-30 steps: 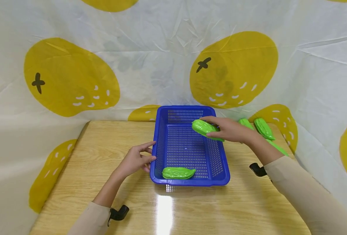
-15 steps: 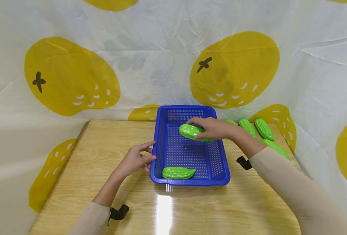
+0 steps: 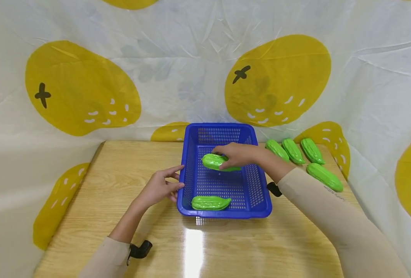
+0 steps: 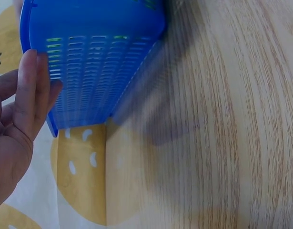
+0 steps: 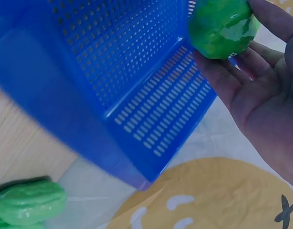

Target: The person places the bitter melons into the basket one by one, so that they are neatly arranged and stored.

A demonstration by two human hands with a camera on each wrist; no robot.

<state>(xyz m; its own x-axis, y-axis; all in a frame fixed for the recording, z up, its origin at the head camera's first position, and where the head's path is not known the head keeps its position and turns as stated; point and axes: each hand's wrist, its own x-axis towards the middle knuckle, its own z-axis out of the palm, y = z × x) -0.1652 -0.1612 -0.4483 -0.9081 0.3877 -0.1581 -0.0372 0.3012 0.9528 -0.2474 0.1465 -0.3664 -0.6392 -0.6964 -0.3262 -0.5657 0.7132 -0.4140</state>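
Gourd (image 3: 212,161) between right fingers (image 5: 222,80)

The basket (image 3: 224,213) was solid deep blue on my head view, a brighter blue on the wrist views, and the gourds (image 3: 324,177) popped a loud lime green. I had an off-white cloth (image 3: 177,88) with big mustard-yellow fruit prints (image 3: 278,85), dark cross-shaped marks (image 3: 241,74) and little white dashes (image 3: 289,100). Tabletop (image 3: 129,162) showed up as pale honey wood with streaky grain. Sleeves (image 3: 316,208) were beige, dark lettering (image 3: 334,193) on the right one, wrist mounts (image 3: 141,250) plain black.
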